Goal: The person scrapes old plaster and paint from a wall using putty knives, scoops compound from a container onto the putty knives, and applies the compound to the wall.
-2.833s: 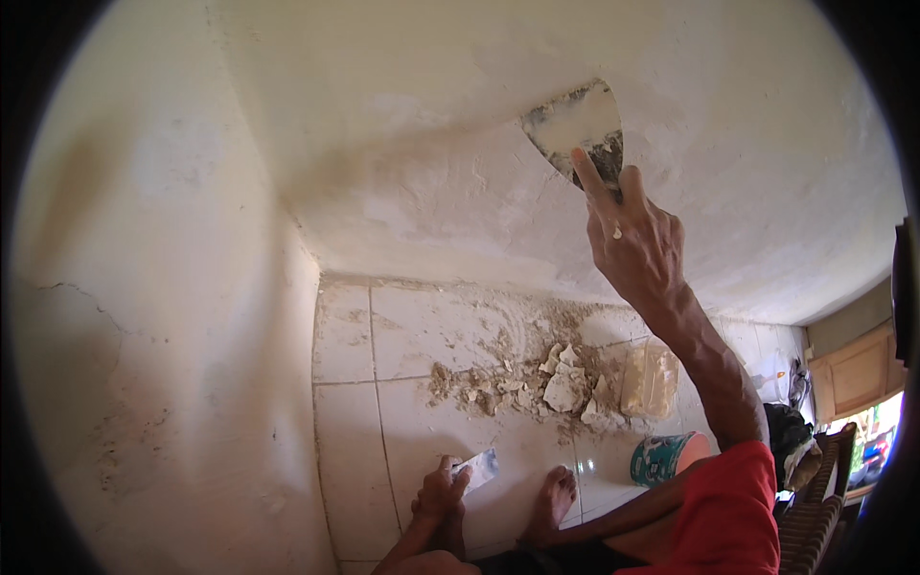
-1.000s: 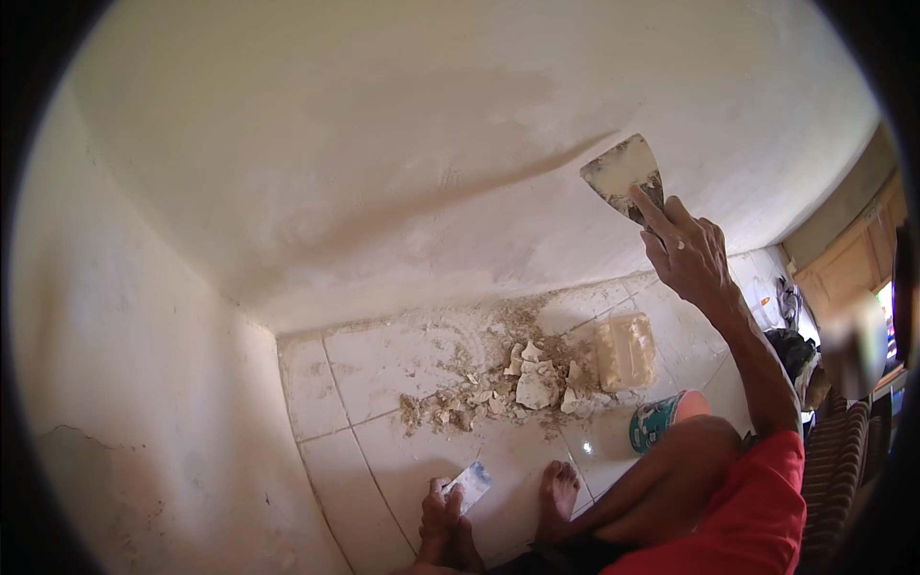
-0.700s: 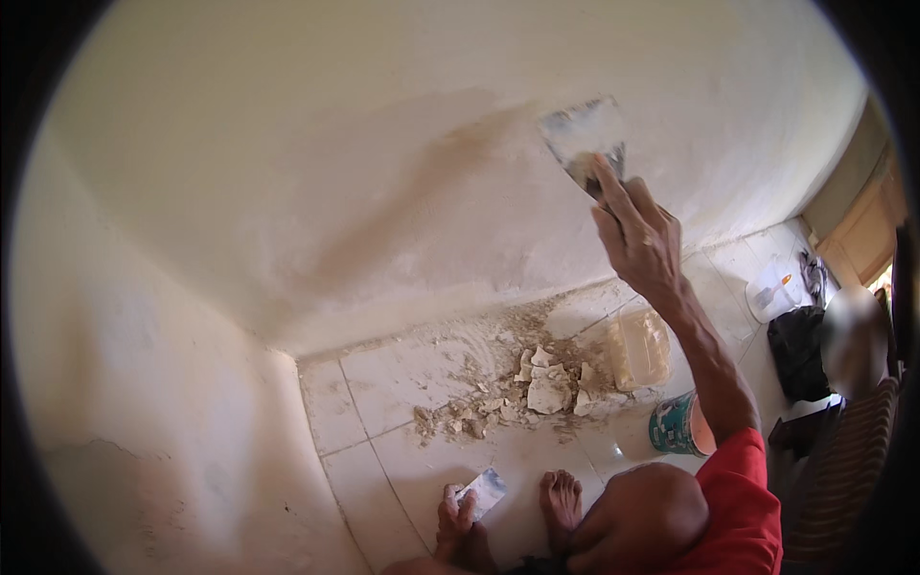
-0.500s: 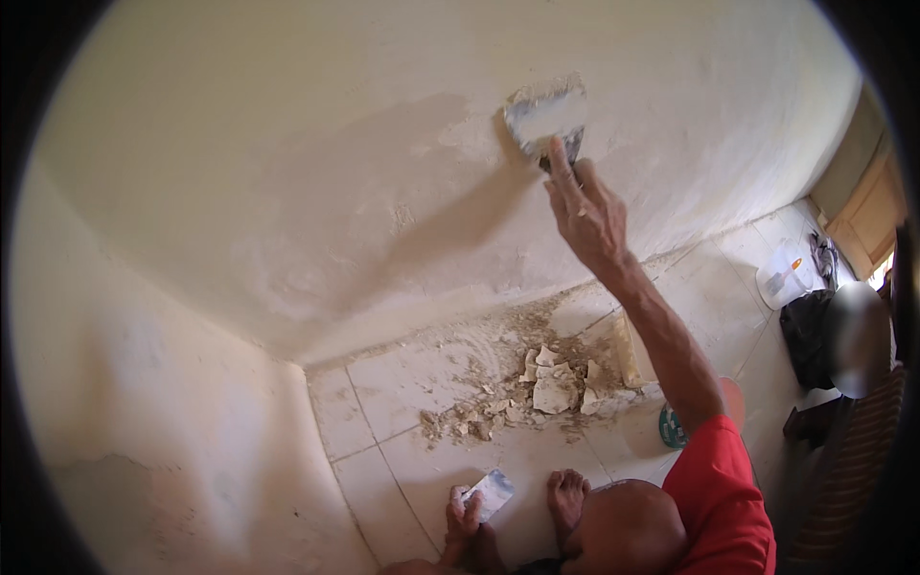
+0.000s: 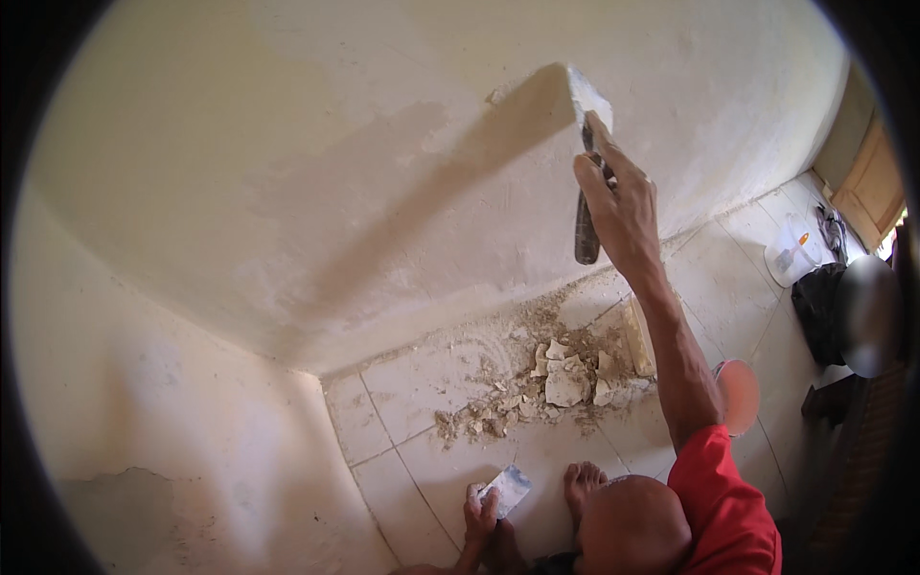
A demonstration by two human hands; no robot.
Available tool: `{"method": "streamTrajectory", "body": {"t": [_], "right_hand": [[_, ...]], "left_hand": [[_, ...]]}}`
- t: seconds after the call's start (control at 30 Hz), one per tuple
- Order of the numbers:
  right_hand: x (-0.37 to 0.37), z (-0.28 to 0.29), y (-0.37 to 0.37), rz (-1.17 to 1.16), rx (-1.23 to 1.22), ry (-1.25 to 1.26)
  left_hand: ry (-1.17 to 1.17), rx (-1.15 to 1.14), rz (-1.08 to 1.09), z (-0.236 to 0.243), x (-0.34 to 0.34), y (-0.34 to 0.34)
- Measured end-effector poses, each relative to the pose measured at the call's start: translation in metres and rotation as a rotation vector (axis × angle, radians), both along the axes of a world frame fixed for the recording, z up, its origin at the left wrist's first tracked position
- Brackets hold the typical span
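Observation:
My right hand (image 5: 625, 201) grips a wide putty knife (image 5: 586, 225), its pale, coated blade turned nearly edge-on at the pale back wall (image 5: 364, 153) and casting a long shadow down to the left. Its dark handle shows beside my thumb. Low near the bottom edge, my left hand (image 5: 479, 513) holds a smaller metal blade (image 5: 510, 487) smeared with white, above the tiled floor. My bare foot (image 5: 585, 479) and bent knee (image 5: 632, 527) are just right of it.
Broken plaster and dust (image 5: 567, 383) lie along the wall's foot, beside a plastic tub (image 5: 640, 340) partly behind my arm. A pink-topped bucket (image 5: 738, 393) stands right of it. Farther right are a clear container (image 5: 786, 259), dark bags (image 5: 815, 316) and a wooden door (image 5: 867, 182). A cracked side wall (image 5: 153, 450) fills the left.
Since half a second ago the putty knife has turned from face-on to edge-on and moved right within the view. The whole view has shifted slightly. My left hand keeps its blade low.

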State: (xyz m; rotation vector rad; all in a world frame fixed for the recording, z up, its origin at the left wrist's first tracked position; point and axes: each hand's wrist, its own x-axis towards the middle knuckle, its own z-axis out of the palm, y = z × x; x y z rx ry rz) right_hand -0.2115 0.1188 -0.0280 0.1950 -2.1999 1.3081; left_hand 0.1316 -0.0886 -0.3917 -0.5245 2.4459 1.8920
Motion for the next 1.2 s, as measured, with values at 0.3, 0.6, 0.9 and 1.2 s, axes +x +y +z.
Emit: {"method": "streamTrajectory", "body": {"t": [0.3,0.6,0.9,1.2], "right_hand": [[0.009,-0.048,-0.059,0.083,0.454,0.194],[0.017,0.002,-0.015,-0.021,0.212,0.046],[0.062,-0.108,-0.047,0.321,0.517,-0.165],[0.149,-0.144,0.052,0.421,0.092,-1.042]], "left_hand": [[-0.035,0.043,-0.049,-0.014,0.005,-0.001],[-0.043,0.052,-0.023,-0.012,0.002,-0.003],[0.031,0.061,0.008,-0.008,0.006,-0.002],[-0.131,0.127,0.016,0.008,-0.002,0.005]]}}
